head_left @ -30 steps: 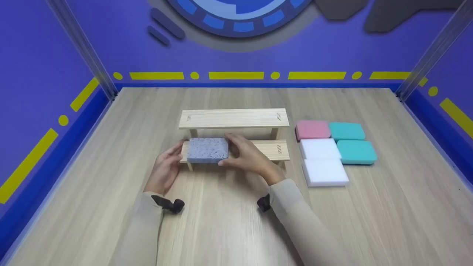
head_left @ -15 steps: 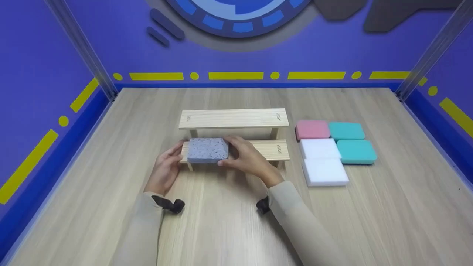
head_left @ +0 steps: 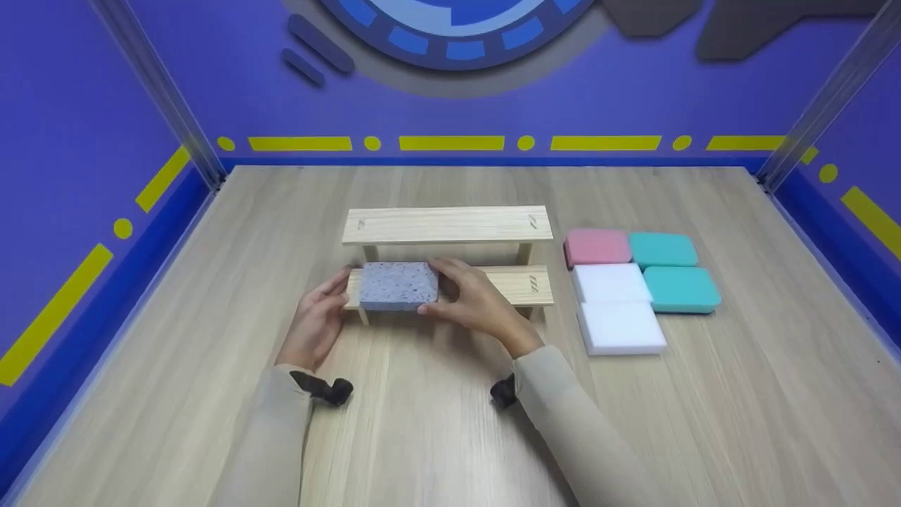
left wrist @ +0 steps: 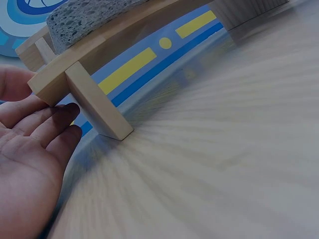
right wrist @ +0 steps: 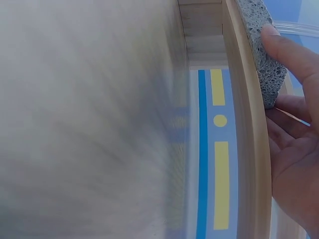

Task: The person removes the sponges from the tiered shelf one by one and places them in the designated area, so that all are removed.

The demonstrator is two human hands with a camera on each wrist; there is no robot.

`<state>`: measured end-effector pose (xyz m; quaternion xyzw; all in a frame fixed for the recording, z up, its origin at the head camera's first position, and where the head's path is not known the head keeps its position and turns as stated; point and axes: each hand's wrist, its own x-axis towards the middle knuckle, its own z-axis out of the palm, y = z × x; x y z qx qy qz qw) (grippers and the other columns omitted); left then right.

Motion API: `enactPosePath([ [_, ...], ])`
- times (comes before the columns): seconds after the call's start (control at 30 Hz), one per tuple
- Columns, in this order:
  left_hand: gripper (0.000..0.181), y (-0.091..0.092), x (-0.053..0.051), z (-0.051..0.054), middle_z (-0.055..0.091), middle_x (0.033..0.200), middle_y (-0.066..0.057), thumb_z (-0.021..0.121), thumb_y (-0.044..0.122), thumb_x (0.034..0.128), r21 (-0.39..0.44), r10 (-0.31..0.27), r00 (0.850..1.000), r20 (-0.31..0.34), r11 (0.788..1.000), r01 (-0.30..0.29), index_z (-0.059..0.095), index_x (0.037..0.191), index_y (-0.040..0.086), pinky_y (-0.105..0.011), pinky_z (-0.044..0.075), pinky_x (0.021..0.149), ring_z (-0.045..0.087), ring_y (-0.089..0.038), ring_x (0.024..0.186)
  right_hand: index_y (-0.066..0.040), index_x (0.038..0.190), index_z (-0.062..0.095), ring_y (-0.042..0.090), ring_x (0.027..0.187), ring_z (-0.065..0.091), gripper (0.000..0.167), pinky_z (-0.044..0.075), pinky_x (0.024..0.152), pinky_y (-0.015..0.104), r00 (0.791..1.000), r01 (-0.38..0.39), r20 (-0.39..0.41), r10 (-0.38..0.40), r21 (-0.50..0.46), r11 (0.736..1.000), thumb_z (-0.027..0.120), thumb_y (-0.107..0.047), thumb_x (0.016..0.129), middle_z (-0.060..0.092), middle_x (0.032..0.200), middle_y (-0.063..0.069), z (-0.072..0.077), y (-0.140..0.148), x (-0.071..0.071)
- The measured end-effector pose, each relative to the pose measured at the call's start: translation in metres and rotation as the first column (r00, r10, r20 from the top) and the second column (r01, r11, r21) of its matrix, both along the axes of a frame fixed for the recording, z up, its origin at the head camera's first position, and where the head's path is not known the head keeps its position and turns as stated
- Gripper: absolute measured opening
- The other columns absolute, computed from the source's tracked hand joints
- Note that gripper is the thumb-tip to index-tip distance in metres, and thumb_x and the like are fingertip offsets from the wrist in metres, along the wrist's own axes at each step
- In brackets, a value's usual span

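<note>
A grey speckled sponge [head_left: 398, 283] lies flat near the left end of the front step of a two-level wooden stand [head_left: 512, 283]. My right hand [head_left: 473, 297] holds it by its right end, thumb on the near side and fingers on the far side. In the right wrist view, the thumb presses on the porous side of the sponge [right wrist: 256, 42]. At the left end of that step, my left hand [head_left: 318, 320] grips the board. The left wrist view has the thumb against the board end [left wrist: 52, 82] and the other fingers curled below it.
Right of the stand, a pink sponge [head_left: 598, 247], two teal sponges [head_left: 681, 289] and two white foam blocks [head_left: 621, 328] lie grouped on the wood-grain table [head_left: 774, 394]. The higher back step [head_left: 447, 225] stands behind the front one. Blue walls enclose the back and sides.
</note>
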<state>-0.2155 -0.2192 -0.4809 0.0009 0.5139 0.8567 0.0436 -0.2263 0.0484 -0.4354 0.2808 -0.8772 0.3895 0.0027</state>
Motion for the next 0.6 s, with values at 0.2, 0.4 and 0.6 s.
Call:
enactPosePath([
  [0.2,0.061,-0.001,0.000,0.000,0.014,0.159,-0.022,0.033,-0.015,0.0887,0.003,-0.009,1.000,0.001,1.000,0.009,0.016,0.147,-0.012,-0.036,0.014,0.122,0.014,-0.028,0.148,-0.002,0.142,0.044,0.032,0.136,0.041,0.081,0.030,0.118,0.041,1.000,0.003,0.017,-0.002,-0.011,1.000,0.079,-0.036,0.077,0.046,0.145,0.019,0.000,0.002,0.000],
  [0.4,0.060,-0.001,0.000,-0.001,0.016,0.158,-0.023,0.033,-0.015,0.0890,0.000,-0.006,1.000,-0.004,1.000,0.006,0.018,0.147,-0.012,-0.033,0.019,0.121,0.016,-0.028,0.148,-0.004,0.143,0.044,0.031,0.137,0.041,0.081,0.030,0.118,0.041,1.000,0.012,0.027,-0.012,-0.003,1.000,0.078,-0.037,0.078,0.046,0.146,0.017,0.000,0.006,0.001],
  [0.6,0.060,0.000,0.000,-0.001,0.017,0.158,-0.023,0.034,-0.015,0.0885,-0.003,0.002,1.000,-0.008,1.000,-0.002,0.020,0.146,-0.012,-0.034,0.018,0.121,0.017,-0.028,0.147,-0.007,0.143,0.045,0.030,0.136,0.042,0.081,0.030,0.117,0.041,0.999,0.018,0.036,-0.018,0.001,1.000,0.078,-0.040,0.077,0.047,0.146,0.015,0.002,0.011,0.002],
])
